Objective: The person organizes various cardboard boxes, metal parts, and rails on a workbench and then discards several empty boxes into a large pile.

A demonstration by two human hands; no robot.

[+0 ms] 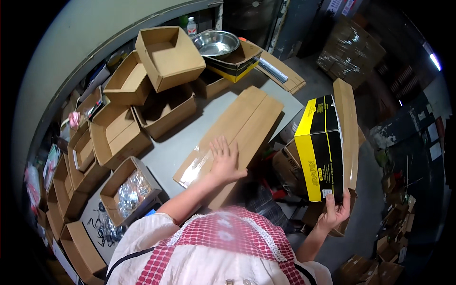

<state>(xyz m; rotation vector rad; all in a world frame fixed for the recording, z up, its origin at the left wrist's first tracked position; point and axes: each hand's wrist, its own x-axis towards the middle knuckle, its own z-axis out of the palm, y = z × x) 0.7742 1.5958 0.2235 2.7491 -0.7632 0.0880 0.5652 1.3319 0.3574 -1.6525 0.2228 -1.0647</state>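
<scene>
**Two cartons in hand at a packing table**

Over a grey table crowded with cardboard, the left hand lies flat, fingers spread wide, on a flattened cardboard carton that stretches diagonally across the surface. Nothing is clasped in this hand; the open palm seems to press the carton down so it stays put. Off the table's right edge, the right hand holds a yellow-and-black printed box upright by its lower corner, its grip closed with fingers wrapped over the bottom edge. Standing on end like this, the box is probably easier to carry one-handed, its brown flap pointing upward.

Open, empty cardboard boxes are stacked and nested along the far left side, likely kept within reach. One small box near the person's body holds clear-wrapped metal parts. A steel bowl sits in another printed box at the back. More cartons lie on the floor at right.
</scene>
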